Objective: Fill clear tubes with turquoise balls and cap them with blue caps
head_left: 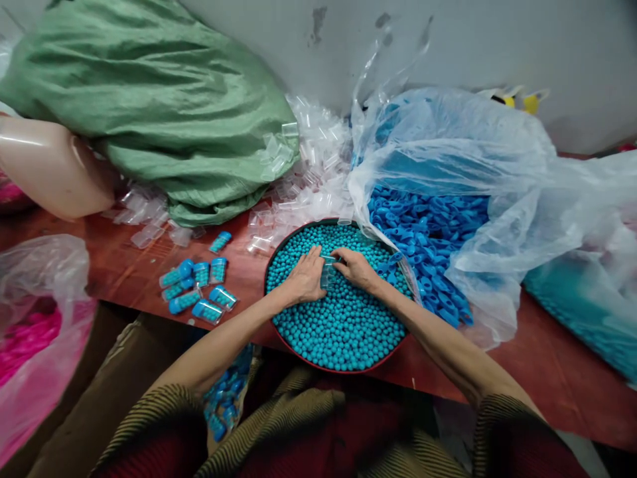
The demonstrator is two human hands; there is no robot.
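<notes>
My left hand (304, 277) is closed against the side of small clear plastic tubs (328, 271), held low over a round tray (328, 369) of turquoise beads (343, 328). From the other side, the curled fingers of my right hand (355, 267) grip the same tubs. How many tubs there are, and whether beads are inside, I cannot make out. Left of the tray lie several tubs filled with beads and closed with blue caps (208, 311). Loose blue caps (428, 245) spill from a clear plastic bag (458, 143) at the tray's right edge.
Behind the tray is a heap of clear tubs (318, 166), beside a green sack (164, 99). A beige jug (50, 166) stands at left, above a bag of pink pieces (34, 332). More turquoise beads lie in a bag (577, 312) on the red table (562, 372).
</notes>
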